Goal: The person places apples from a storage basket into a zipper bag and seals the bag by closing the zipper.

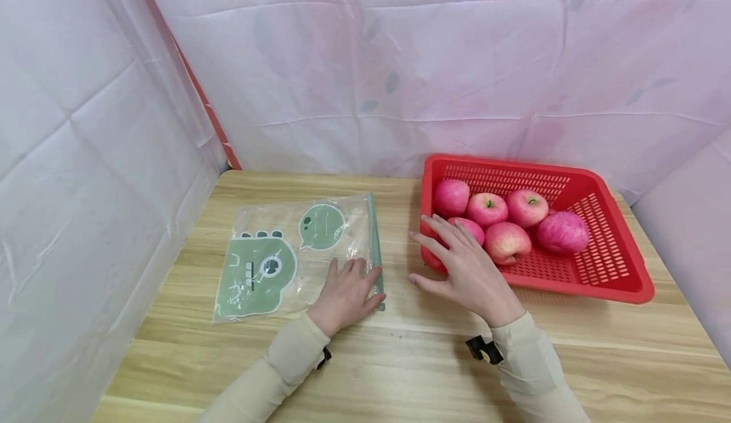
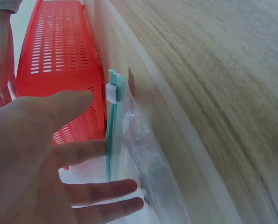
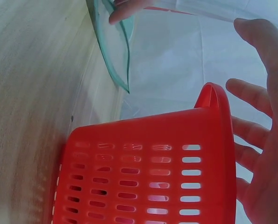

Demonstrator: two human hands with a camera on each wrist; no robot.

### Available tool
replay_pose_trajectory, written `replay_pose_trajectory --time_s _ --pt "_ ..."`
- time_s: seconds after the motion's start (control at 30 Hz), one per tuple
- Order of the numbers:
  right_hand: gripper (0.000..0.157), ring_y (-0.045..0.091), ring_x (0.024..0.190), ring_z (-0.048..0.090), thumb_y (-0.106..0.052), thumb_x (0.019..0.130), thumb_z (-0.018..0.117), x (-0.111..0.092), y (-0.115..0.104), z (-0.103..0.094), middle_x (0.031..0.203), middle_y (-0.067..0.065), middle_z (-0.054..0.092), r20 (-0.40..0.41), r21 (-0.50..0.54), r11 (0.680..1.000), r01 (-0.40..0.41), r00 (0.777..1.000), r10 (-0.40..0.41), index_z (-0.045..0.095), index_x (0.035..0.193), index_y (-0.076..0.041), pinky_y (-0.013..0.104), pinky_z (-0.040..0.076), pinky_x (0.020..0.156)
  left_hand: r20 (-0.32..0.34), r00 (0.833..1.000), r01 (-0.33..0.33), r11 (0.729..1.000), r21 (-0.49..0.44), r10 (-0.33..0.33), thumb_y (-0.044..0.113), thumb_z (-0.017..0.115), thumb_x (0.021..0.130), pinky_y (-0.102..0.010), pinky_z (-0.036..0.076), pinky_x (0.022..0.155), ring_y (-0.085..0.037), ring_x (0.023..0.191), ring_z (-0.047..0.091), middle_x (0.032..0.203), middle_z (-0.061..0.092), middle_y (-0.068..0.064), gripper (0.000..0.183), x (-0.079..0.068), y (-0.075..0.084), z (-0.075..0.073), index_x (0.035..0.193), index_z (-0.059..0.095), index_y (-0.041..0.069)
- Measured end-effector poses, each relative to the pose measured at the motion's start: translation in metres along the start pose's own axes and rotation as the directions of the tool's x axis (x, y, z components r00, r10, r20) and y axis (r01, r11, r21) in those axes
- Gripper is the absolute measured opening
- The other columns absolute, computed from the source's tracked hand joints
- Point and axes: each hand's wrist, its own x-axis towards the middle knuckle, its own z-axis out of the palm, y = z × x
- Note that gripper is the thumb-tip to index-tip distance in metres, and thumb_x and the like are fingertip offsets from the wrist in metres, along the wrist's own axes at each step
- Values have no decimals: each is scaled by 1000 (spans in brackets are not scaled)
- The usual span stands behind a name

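Note:
A clear plastic zip bag [image 1: 356,220] with a green cartoon print lies flat on the wooden table. My left hand [image 1: 347,296] is over its right part, near the green zip edge [image 1: 374,239]; the fingers are spread and slightly bent, touching the bag without gripping. In the left wrist view a white slider [image 2: 111,93] shows on the zip. To the right stands a red plastic basket [image 1: 605,293] holding several pink-red apples [image 1: 507,243]. My right hand [image 1: 471,267] hovers by the basket's near left corner, fingers spread, nothing held; it hides part of the rim.
Behind the table hangs a pale pink cloth [image 1: 457,74], and a white cloth [image 1: 74,175] hangs along the left side. Bare wood [image 1: 394,372] shows in front of the bag and basket. A narrow strip of table separates the two.

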Motion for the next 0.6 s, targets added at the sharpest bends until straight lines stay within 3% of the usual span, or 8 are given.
replay_pose_trajectory --time_s 0.17,0.3,0.43,0.6 --pt "66 35 142 45 -61 92 65 0 1 2 152 14 49 -7 5 1000 9 1000 -9 61 141 -16 53 28 124 -92 996 -5 1000 -12 4 39 66 98 -58 49 101 -26 109 68 112 71 -8 34 0 -2 0 112 71 9" --pt "66 34 141 45 -62 93 63 -1 1 3 151 14 50 -16 7 1000 17 1000 -16 61 140 -16 51 27 124 -185 983 -2 1000 -21 -2 32 66 98 -51 55 94 -23 97 72 103 74 -6 25 -1 -4 0 103 74 8" --pt "67 33 141 46 -65 95 58 -1 1 3 151 15 51 -17 8 1000 21 1000 -21 61 140 -16 51 26 125 -290 957 8 999 -44 -21 22 68 96 -42 57 78 -20 82 72 90 75 -2 15 -2 -5 -2 93 77 11" --pt "66 32 141 46 -65 95 58 -2 1 3 151 15 51 -7 7 1000 16 1000 -16 61 140 -16 51 26 125 -389 916 42 987 -152 -99 12 74 90 -35 55 60 -20 68 70 77 73 -2 8 -4 -4 -8 83 78 10"
